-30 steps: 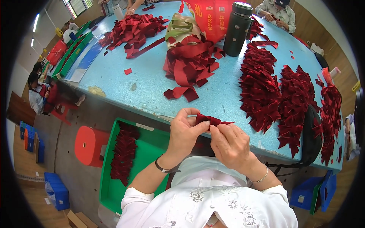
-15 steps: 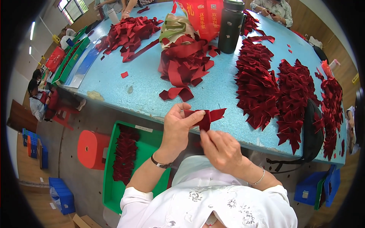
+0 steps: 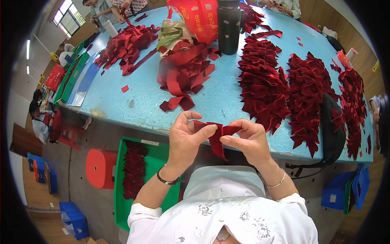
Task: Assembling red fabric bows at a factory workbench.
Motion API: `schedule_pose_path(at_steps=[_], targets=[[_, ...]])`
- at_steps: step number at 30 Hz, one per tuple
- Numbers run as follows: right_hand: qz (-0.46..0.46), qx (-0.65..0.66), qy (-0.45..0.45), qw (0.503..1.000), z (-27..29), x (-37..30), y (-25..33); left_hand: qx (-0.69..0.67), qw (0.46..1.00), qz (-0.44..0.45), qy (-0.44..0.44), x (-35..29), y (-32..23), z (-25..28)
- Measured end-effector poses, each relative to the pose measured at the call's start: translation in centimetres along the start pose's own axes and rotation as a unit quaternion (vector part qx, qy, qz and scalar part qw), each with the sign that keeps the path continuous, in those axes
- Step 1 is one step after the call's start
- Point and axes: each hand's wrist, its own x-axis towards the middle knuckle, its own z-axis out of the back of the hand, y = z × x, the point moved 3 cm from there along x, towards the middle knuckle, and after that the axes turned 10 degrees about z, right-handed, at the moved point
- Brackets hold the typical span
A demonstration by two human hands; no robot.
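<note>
A dark red velvet ribbon point(image 3: 217, 144) is held between my two hands, just off the table's near edge. It is folded across itself, with one end hanging down. My left hand point(image 3: 187, 136) pinches the fold between thumb and fingers. On the other side, my right hand point(image 3: 248, 140) grips the ribbon's right end with thumb and forefinger. Beyond them lies a loose heap of cut red ribbons point(image 3: 185, 69) on the blue table point(image 3: 118, 118). To the right, finished-looking ribbon bows are piled in long rows point(image 3: 264, 89).
A dark bottle point(image 3: 228, 30) and a red bag point(image 3: 195, 18) stand at the back. A black bag point(image 3: 333, 134) hangs at the table's right edge. Below left are a green tray point(image 3: 156, 179) holding bows and a red stool point(image 3: 99, 168). Other people sit or stand around the table.
My right hand has moved up from below the ribbon to its right end and now pinches it. The hanging end shows longer. The view has shifted slightly.
</note>
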Motion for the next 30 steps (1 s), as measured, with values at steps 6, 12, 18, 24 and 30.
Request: schedule_pose_path(at_steps=[6, 12, 18, 24, 30], targets=[[0.018, -0.026, 0.039, 0.999, 0.1, -0.2, -0.8, 0.046, 0.998, -0.029, -0.018, -0.1, 0.3, -1.1], [-0.08, 0.051, -0.027, 0.995, 1.4, -0.2, -1.4, 0.063, 0.998, 0.019, -0.001, 1.0, 0.8, -2.0], [-0.103, 0.177, -0.096, 0.974, 2.4, -0.5, -3.1, 0.107, 0.991, 0.074, 0.038, 2.5, 1.7, -2.0], [-0.117, 0.11, -0.101, 0.982, 3.3, 0.1, -3.7, 0.1, 0.988, 0.114, 0.042, 4.0, 2.0, -2.7], [-0.122, 0.108, -0.091, 0.982, 3.9, 0.5, -3.5, 0.034, 0.976, 0.203, 0.066, 5.2, 2.5, -3.2]])
